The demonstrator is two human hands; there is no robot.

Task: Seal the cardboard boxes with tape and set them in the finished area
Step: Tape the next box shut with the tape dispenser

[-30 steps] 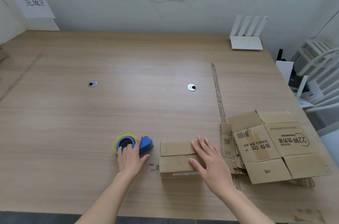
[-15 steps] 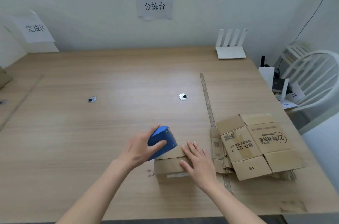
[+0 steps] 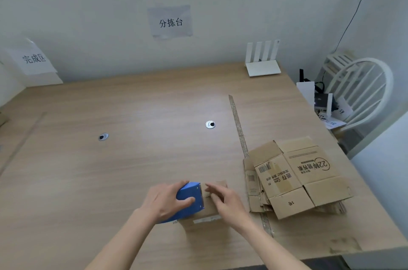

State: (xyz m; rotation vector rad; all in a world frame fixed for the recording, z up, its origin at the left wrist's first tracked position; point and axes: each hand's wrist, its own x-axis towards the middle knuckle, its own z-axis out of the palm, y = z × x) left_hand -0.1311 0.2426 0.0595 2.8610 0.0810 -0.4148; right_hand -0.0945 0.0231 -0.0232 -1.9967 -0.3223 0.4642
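Gripping blue tape dispenser, left hand | right hand fingers relaxed on cardboard box

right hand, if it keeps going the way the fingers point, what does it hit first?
The right hand points left and slightly away over the small cardboard box. First in line looks to be the blue tape dispenser held by the left hand. Depth is unclear; they may already touch.

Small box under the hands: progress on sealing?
Done: the flaps of the small box look folded shut. In hand: left hand grips the blue tape dispenser on the box top; right hand rests on the flaps. No tape strip visible yet. Left: tape it, move it toward the finished-area sign, then the flattened boxes.
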